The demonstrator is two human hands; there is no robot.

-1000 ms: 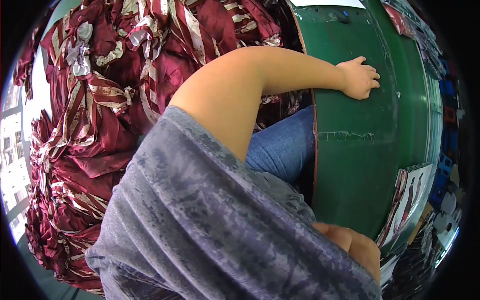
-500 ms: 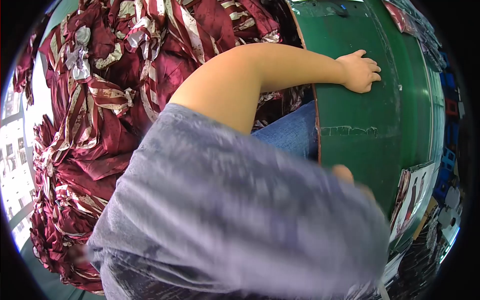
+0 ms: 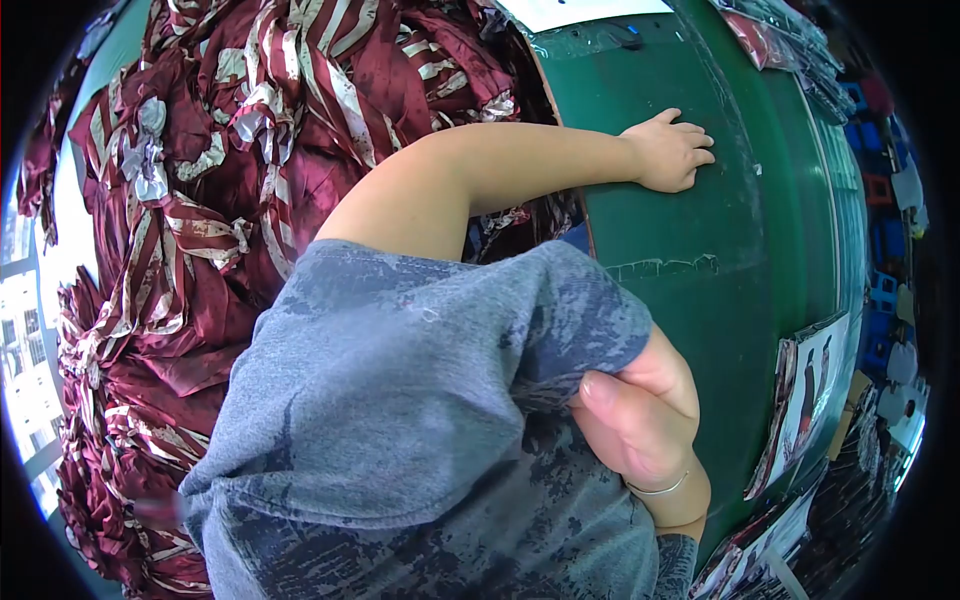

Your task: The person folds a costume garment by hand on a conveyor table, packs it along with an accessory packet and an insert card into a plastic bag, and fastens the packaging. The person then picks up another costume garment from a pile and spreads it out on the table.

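My left hand lies palm down with its fingers spread on the green tabletop, holding nothing. Nearer my body, my right hand is closed, thumb bent, on a bunched part of the grey mottled shirt I wear. The shirt cloth bulges out across the lower middle of the view. A thin bracelet circles my right wrist. Part of the right fingers is hidden behind the palm and cloth.
A large heap of dark red and striped fabric fills the left side, beside my left arm. Bagged, printed packages lie at the table's right edge, others at the top. White paper lies at the table's top end.
The shirt cloth, blurred and stretched over the table before, has drawn back toward my body. My right hand, mostly hidden earlier, now shows gripping it. My left hand still rests on the table.
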